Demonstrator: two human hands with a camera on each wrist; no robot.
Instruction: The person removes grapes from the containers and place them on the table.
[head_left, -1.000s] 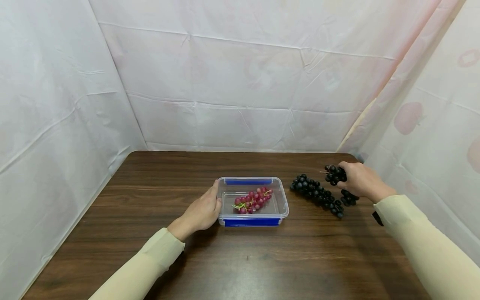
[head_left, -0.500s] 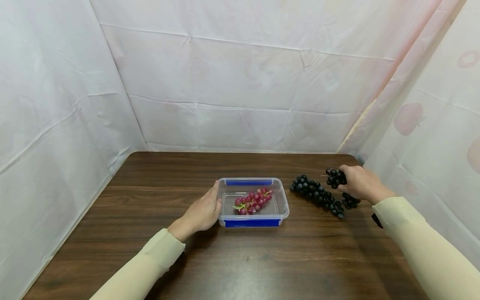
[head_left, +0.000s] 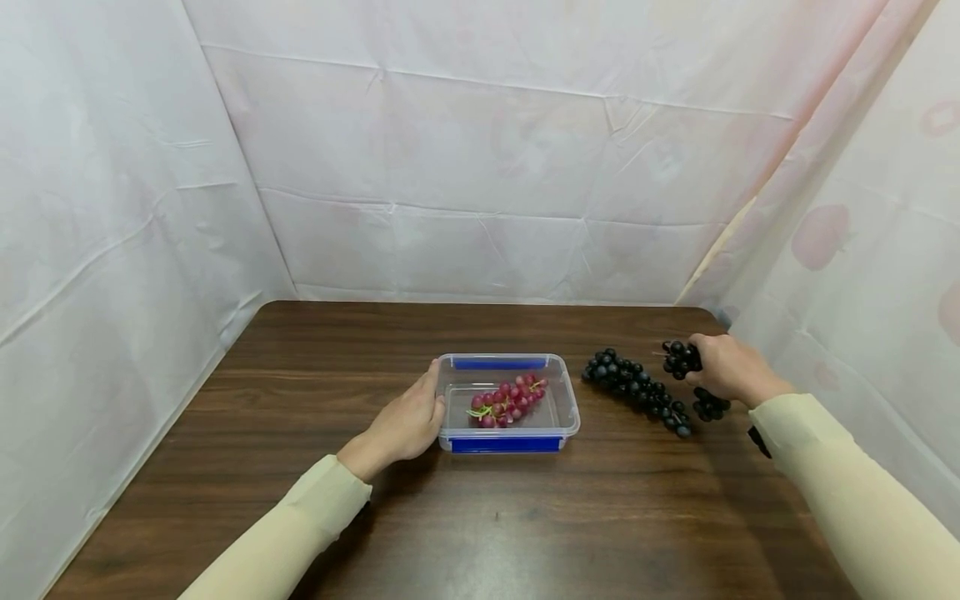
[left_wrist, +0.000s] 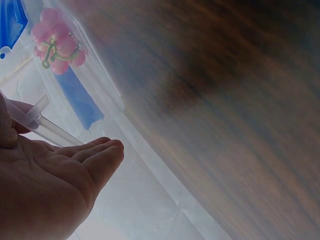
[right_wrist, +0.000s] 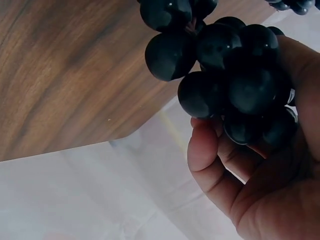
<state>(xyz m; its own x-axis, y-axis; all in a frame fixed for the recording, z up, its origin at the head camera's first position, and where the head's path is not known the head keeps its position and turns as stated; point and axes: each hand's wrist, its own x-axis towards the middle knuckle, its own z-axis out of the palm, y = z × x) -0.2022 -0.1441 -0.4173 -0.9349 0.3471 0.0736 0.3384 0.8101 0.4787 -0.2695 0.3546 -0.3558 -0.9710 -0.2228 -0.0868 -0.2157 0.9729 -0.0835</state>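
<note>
A clear plastic food container (head_left: 506,431) with blue latches sits lidless at the table's middle. Inside lies a bunch of red grapes (head_left: 507,402) with a green stem. My left hand (head_left: 405,417) rests along the container's left side, its fingers fairly straight in the left wrist view. On the right, my right hand (head_left: 727,367) grips a bunch of black grapes (right_wrist: 235,75); the fingers curl round it, and grapes show on both sides of the hand. A second bunch of black grapes (head_left: 633,387) lies between that hand and the container.
The dark wood-grain table (head_left: 480,517) has rounded far corners. White sheeting (head_left: 480,167) hangs behind it and along both sides, with faint fruit prints at the right.
My right hand has shifted slightly right and toward me, carrying the gripped black grapes. My left hand, the container and the other bunches have stayed in place.
</note>
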